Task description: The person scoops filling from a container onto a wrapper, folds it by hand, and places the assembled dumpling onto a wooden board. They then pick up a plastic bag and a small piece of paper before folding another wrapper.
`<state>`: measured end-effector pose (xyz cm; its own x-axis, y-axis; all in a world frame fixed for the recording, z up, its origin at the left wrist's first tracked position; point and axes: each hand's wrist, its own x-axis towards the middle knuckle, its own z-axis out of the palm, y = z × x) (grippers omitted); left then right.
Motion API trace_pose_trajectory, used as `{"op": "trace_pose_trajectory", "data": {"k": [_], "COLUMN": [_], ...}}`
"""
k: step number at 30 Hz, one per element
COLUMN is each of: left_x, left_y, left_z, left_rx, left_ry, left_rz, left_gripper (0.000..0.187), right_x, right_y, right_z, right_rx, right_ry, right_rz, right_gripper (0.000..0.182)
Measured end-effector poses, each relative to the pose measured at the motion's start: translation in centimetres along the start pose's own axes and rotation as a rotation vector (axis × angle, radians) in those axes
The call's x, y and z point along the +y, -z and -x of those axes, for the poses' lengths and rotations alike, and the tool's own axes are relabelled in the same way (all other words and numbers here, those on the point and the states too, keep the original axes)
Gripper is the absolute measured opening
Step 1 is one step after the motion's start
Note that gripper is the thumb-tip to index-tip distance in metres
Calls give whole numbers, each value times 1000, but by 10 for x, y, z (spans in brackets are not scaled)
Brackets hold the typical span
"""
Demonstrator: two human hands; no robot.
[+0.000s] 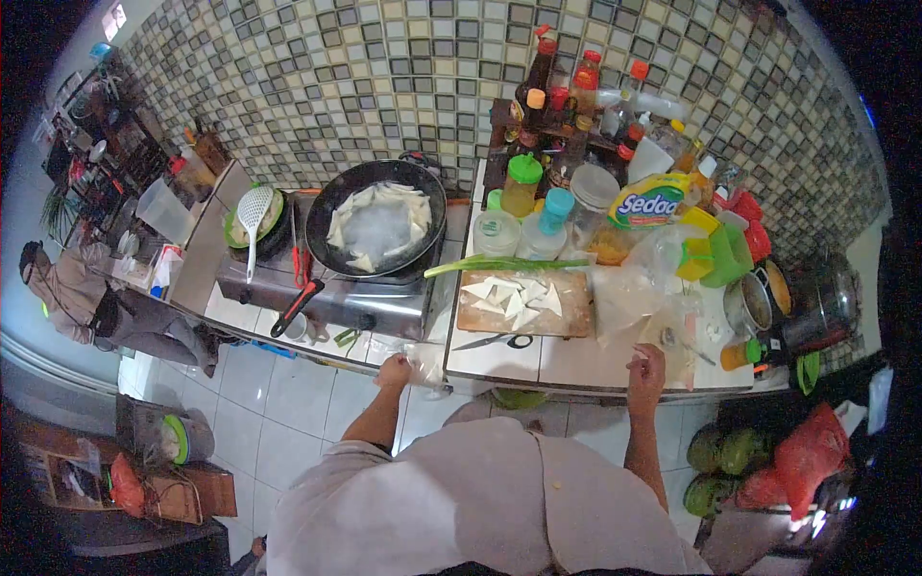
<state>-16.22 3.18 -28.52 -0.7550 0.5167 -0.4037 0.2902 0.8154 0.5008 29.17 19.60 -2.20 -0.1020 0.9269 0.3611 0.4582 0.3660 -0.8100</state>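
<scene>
My left hand (392, 371) is at the counter's front edge below the stove, its fingers closed on a clear plastic bag (424, 363). My right hand (646, 370) is raised by the right counter's front edge, fingers loosely bent and apart, with nothing visible in it. Beyond it lies a crumpled clear plastic bag (619, 302). White triangular pieces (514, 298) rest on a wooden cutting board (471, 319) between my hands. Scissors (519, 341) lie in front of the board. On the stove, a black frying pan (315, 226) holds more white triangles (408, 206) around its inside.
Green onions (480, 263) lie behind the board. Jars (497, 233), bottles (540, 72) and a yellow pouch (651, 200) crowd the back right. A slotted spoon (254, 211) rests over a smaller pan at left. The frying pan's handle (293, 312) points toward me. Another person (91, 302) is at far left.
</scene>
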Motion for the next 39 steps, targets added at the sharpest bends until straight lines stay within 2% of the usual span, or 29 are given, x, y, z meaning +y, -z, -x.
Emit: {"op": "trace_pose_trajectory", "data": {"k": [4, 6, 8, 10, 12, 14, 15, 18, 19, 20, 23, 24, 25, 26, 27, 29, 30, 31, 32, 33, 34, 36, 37, 39], "left_x": [-16, -23, -25, -29, -29, -20, -13, 3, 13, 28, 68, 84, 104, 121, 134, 167, 179, 194, 201, 208, 213, 218, 220, 220], "left_y": [8, 15, 19, 20, 23, 31, 35, 42, 50, 60, 96, 113, 133, 150, 163, 176, 172, 172, 170, 167, 164, 156, 151, 138], "left_z": [-14, -13, -8, -14, -11, -3, 3, 14, 26, 39, 74, 91, 113, 131, 141, 165, 169, 178, 183, 188, 192, 200, 203, 209], "left_rx": [-13, 86, 144, 305, 346, 595, 666, 705, 707, 698, 568, 558, 434, 311, 184, -413, -576, -677, -689, -839, -991, -1106, -1114, -1095], "left_ry": [-44, -171, -132, 58, 52, -40, -22, 19, -133, -140, -357, -359, -500, -635, -696, -526, -458, -376, -373, -277, -172, -169, -172, -236], "left_rz": [41, 215, 287, 612, 591, 582, 513, 678, 723, 718, 940, 936, 952, 965, 820, 1177, 1250, 1309, 1296, 1364, 1424, 1419, 1330, 1146], "left_gripper": [26, 28, 32, 34, 37, 36, 33, 33, 30, 30, 19, 19, 18, 18, 18, 30, 35, 38, 38, 39, 40, 42, 42, 45], "right_x": [15, 15, 17, 20, 16, 7, 2, -4, -2, -2, -16, -23, -36, -34, -29, -40, -46, -50, -48, -47, -61, -91, -94, -94], "right_y": [8, 9, 10, 6, 3, -1, -5, -16, -20, -23, -31, -37, -40, -46, -53, -69, -78, -85, -92, -97, -99, -101, -99, -93], "right_z": [7, 9, 15, 13, 12, 10, 9, 9, 10, 10, 9, 10, 10, 10, 12, 18, 21, 25, 28, 30, 33, 39, 41, 40], "right_rx": [29, 34, 47, 57, 49, 33, 38, 39, 66, 95, 94, 100, 84, 85, 26, -28, -96, -158, -247, -332, -315, -459, -437, -449], "right_ry": [15, 24, 27, 39, 67, 90, 95, 77, 96, 116, 98, 79, -36, -41, -74, -63, -8, 48, -82, -211, -222, -604, -606, -583], "right_rz": [4, -14, -26, -62, -36, -7, -8, -55, -86, -117, -162, -206, -242, -237, -269, -357, -321, -285, -337, -389, -388, -1126, -1128, -936], "right_gripper": [18, 18, 18, 17, 17, 17, 18, 20, 20, 20, 17, 16, 12, 12, 11, 12, 14, 17, 21, 25, 25, 35, 35, 35]}}
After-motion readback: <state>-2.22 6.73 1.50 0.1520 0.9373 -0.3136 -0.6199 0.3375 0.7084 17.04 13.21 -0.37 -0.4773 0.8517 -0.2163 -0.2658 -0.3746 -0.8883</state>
